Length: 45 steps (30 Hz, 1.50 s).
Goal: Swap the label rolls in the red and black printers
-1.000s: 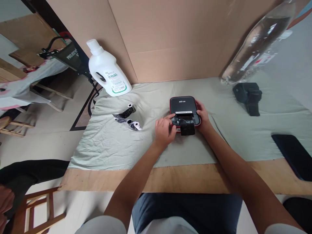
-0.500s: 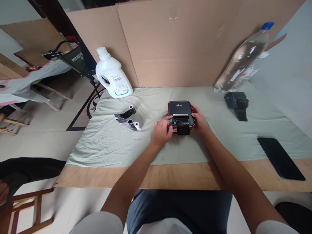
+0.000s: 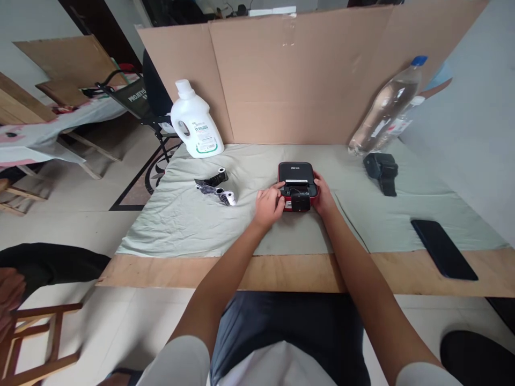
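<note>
A small black label printer (image 3: 295, 171) with a red lower edge lies on the green cloth in front of me. From its front slot hangs a strip of shiny black ribbon (image 3: 301, 202). My left hand (image 3: 269, 208) is closed at the printer's left front corner, its index finger resting on the top beside the slot. Around the right side curls my right hand (image 3: 323, 194), steadying the casing; part of its fingers is hidden. To the left of the printer, white-cored rolls of black ribbon (image 3: 217, 188) lie loosely on the cloth.
A white detergent bottle (image 3: 197, 123) stands at the back left against a cardboard panel (image 3: 289, 91). Clear plastic bottles (image 3: 386, 112) lean at the back right, near a black strapped device (image 3: 382, 170). A dark phone (image 3: 442, 247) lies at the front right. Another person's leg (image 3: 52, 265) shows at far left.
The camera view has shifted, showing more behind the cardboard. Both hands stay on the printer, in nearly the same pose.
</note>
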Motion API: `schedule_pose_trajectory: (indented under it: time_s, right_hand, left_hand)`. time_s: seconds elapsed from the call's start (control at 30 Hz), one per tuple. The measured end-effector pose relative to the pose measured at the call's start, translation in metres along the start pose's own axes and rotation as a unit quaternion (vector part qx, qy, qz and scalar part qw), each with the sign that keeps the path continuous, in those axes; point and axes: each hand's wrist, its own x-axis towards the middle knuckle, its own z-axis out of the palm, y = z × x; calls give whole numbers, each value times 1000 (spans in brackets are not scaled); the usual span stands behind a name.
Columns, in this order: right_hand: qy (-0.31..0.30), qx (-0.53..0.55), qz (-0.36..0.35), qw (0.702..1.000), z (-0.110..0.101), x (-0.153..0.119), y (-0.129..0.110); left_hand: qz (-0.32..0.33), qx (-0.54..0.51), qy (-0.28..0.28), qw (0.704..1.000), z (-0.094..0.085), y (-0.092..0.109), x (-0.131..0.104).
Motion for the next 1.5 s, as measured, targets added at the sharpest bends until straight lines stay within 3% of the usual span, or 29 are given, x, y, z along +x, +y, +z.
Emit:
schedule_pose_trajectory:
  time_s: [0.53, 0.83, 1.2, 1.5]
  right_hand:
    - [-9, -28, 32, 999, 1, -1, -6]
    - [0, -51, -1, 999, 3, 5, -8]
    - [-7, -42, -21, 999, 2, 5, -2]
    - [-14, -33, -1, 999, -2, 6, -4]
  left_hand:
    - [9, -18, 9, 1000, -5, 3, 2]
    - [16, -23, 30, 999, 3, 1, 7]
    - [9, -32, -16, 999, -14, -3, 9]
    - [-24, -81, -25, 996, -10, 1, 5]
